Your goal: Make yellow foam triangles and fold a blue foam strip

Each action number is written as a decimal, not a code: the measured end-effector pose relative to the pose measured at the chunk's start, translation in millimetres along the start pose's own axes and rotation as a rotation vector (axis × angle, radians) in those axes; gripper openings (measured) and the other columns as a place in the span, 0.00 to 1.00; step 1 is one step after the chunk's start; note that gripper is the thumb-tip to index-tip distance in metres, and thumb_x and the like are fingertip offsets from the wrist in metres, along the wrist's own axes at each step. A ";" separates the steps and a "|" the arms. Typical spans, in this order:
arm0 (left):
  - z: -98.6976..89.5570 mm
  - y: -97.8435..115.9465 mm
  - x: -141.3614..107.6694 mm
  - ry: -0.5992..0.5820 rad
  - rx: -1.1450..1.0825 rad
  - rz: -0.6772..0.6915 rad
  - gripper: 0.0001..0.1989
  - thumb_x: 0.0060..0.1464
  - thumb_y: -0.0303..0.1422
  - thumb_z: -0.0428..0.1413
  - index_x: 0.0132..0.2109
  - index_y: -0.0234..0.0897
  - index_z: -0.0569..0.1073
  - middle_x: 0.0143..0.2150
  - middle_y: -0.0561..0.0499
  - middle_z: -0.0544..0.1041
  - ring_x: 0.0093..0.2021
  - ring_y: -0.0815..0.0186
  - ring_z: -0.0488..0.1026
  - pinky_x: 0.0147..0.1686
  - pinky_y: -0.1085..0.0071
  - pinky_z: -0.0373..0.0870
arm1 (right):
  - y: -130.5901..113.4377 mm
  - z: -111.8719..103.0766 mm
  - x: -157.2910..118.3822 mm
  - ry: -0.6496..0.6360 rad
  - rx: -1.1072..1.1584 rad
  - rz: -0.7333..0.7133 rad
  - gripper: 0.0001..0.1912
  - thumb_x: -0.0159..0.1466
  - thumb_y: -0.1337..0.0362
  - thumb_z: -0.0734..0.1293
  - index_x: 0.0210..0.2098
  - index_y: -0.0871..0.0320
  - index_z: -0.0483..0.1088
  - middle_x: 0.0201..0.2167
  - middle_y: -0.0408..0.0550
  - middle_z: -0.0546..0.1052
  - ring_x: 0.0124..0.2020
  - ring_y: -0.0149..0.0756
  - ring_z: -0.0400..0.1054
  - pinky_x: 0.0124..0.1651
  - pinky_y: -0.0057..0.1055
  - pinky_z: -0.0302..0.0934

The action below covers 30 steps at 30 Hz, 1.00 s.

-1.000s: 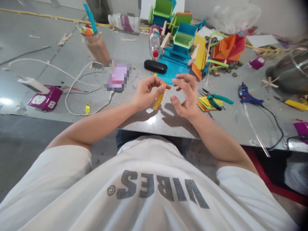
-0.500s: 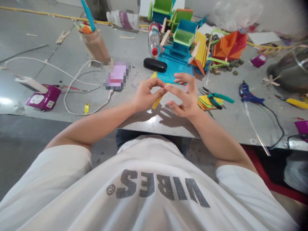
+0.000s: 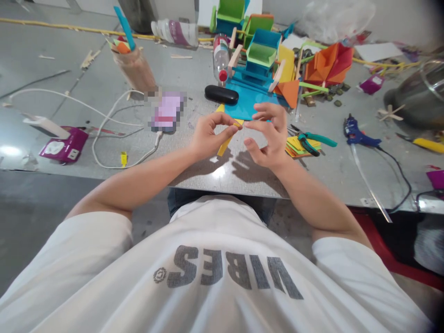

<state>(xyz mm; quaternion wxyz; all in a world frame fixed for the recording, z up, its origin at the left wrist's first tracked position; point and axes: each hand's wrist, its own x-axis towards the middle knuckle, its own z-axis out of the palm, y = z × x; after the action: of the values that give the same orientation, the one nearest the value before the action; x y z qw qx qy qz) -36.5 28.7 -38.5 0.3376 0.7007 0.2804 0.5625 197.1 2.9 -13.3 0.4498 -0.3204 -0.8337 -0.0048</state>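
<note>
My left hand [image 3: 208, 134] is closed in a pinch, thumb against forefinger, on a small yellow piece [image 3: 238, 123], probably paper; its exact shape is too small to make out. Facing it, my right hand [image 3: 268, 136] has its fingers apart and nothing between them. The right forefinger tip is close to the pinched piece; whether they touch I cannot tell. Below the left hand, a yellow strip [image 3: 224, 147] lies on the table, partly covered by the fingers. Behind both hands is a blue sheet [image 3: 239, 107] with a black case [image 3: 222, 95] at its left edge.
Right of my hands lie teal-handled pliers [image 3: 317, 138] on colored paper pieces [image 3: 294, 145], then a blue glue gun [image 3: 359, 132]. A colorful paper model [image 3: 263, 51] and a bottle [image 3: 221, 55] stand behind. To the left are a phone [image 3: 168, 111], a white cable [image 3: 95, 138] and a jar [image 3: 133, 69].
My right hand's fingertips have drawn slightly back from the left ones, and its thumb has lifted a little. The yellow piece in my left pinch now shows. The camera view has shifted slightly.
</note>
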 end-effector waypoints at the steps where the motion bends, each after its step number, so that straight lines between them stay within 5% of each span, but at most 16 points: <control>1: 0.3 0.5 -0.2 -0.007 -0.001 0.001 0.19 0.69 0.54 0.68 0.45 0.43 0.85 0.44 0.48 0.90 0.46 0.60 0.88 0.52 0.58 0.82 | 0.0 2.5 0.1 0.008 0.009 0.039 0.25 0.79 0.40 0.60 0.57 0.49 0.78 0.64 0.61 0.75 0.63 0.57 0.74 0.65 0.62 0.73; 7: 1.0 -1.2 -2.2 -0.042 0.021 -0.002 0.16 0.70 0.51 0.67 0.46 0.43 0.86 0.45 0.47 0.91 0.47 0.59 0.88 0.53 0.58 0.82 | 0.1 16.1 -2.9 -0.002 0.096 0.225 0.22 0.79 0.39 0.61 0.50 0.48 0.77 0.42 0.50 0.81 0.45 0.48 0.78 0.54 0.54 0.77; 16: -0.6 8.4 -1.1 -0.093 0.065 -0.053 0.16 0.68 0.50 0.69 0.44 0.41 0.86 0.44 0.48 0.90 0.46 0.60 0.86 0.53 0.61 0.81 | 6.0 22.0 -2.2 0.055 0.180 0.054 0.17 0.82 0.46 0.65 0.47 0.50 0.78 0.40 0.50 0.80 0.40 0.41 0.77 0.43 0.43 0.75; 23: 2.7 10.6 -0.4 -0.094 0.035 -0.028 0.20 0.68 0.54 0.67 0.44 0.42 0.84 0.43 0.48 0.88 0.45 0.61 0.84 0.52 0.61 0.79 | 1.3 18.3 -0.2 0.089 0.159 0.087 0.22 0.83 0.44 0.61 0.40 0.51 0.71 0.35 0.48 0.76 0.38 0.40 0.72 0.41 0.42 0.69; 27: 2.3 3.3 1.9 -0.056 -0.083 -0.063 0.25 0.66 0.60 0.67 0.44 0.43 0.81 0.42 0.49 0.84 0.42 0.64 0.81 0.46 0.63 0.78 | 3.2 15.1 1.4 0.027 0.130 0.094 0.27 0.84 0.42 0.56 0.35 0.51 0.67 0.30 0.46 0.72 0.35 0.40 0.69 0.38 0.42 0.63; 30: -1.1 -3.9 5.3 -0.008 -0.163 -0.108 0.26 0.65 0.62 0.67 0.46 0.43 0.79 0.42 0.50 0.81 0.43 0.64 0.81 0.46 0.64 0.78 | 8.4 18.6 -0.5 -0.075 0.110 0.185 0.22 0.82 0.42 0.62 0.41 0.52 0.72 0.36 0.48 0.78 0.34 0.39 0.70 0.39 0.41 0.64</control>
<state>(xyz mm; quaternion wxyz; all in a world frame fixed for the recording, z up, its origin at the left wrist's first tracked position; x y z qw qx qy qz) -36.5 35.4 -38.3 0.4244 0.6570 0.2695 0.5618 188.0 14.8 -27.1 0.4336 -0.3706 -0.8160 0.0944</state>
